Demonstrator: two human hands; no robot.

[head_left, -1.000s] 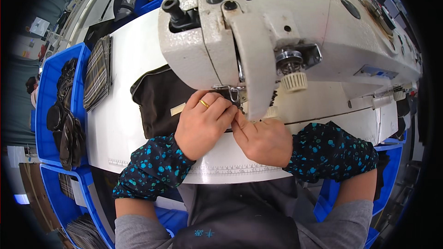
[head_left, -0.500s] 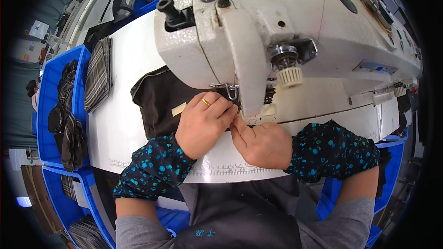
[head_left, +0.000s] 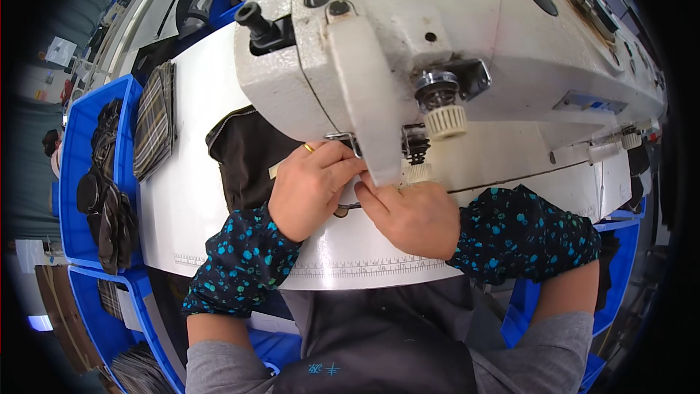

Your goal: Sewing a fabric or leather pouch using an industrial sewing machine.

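Note:
A white sewing machine (head_left: 292,87) stands over the work, its needle area partly hidden behind its arm cover and my fingers. Under its head lies a dark brown zippered fabric piece (head_left: 251,149), which runs beneath my left hand (head_left: 310,190). That hand, with a ring on one finger, has its fingers bent and closed at the fabric's near edge by the presser foot. Against its fingertips, my right hand (head_left: 415,217) pinches the same edge. Between the hands shows a thin dark edge (head_left: 350,206) with a small tan spot. The exact grip is partly hidden.
Striped plaid fabric pieces (head_left: 155,120) lie stacked at the white table's left. Beside them a blue bin (head_left: 67,168) holds dark pieces; another blue bin (head_left: 157,335) stands below. A ruler strip (head_left: 364,270) runs along the front edge. Another blue bin (head_left: 620,270) is at the right.
The view has shifted slightly, so the machine sits further left. My left hand has shifted a little left and covers most of the cream label. The dark edge between my hands shows more.

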